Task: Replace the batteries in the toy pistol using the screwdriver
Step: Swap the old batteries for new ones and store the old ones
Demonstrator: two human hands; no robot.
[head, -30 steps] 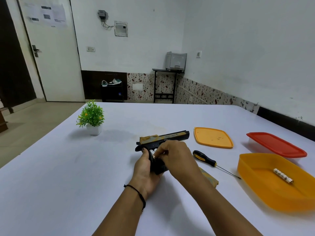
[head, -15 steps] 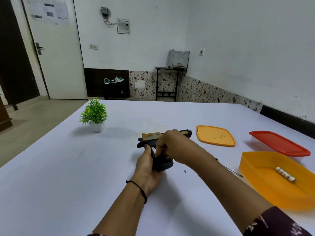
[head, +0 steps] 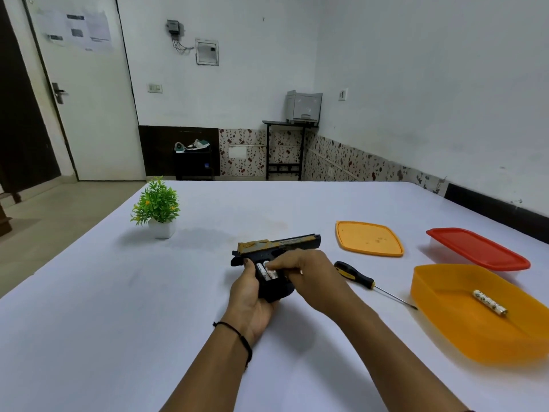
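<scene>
A black and gold toy pistol [head: 279,243] is held over the white table [head: 118,292], barrel pointing right. My left hand [head: 248,295] grips its handle from below. The battery bay in the handle is uncovered, and white batteries [head: 267,271] show inside it. My right hand [head: 303,273] lies over the handle, its fingertips pressing on the batteries. A screwdriver [head: 353,275] with a black and yellow handle lies on the table just right of my right hand. One more battery [head: 489,302] lies in the open orange container [head: 481,337].
An orange lid [head: 368,237] lies behind the screwdriver. A clear box with a red lid [head: 475,248] stands at the far right. A small potted plant [head: 157,208] stands at the left back of the table.
My right hand has pulled back from over the slide to the handle, so the screwdriver and the batteries in the bay show again. The pistol stays in my left hand.
</scene>
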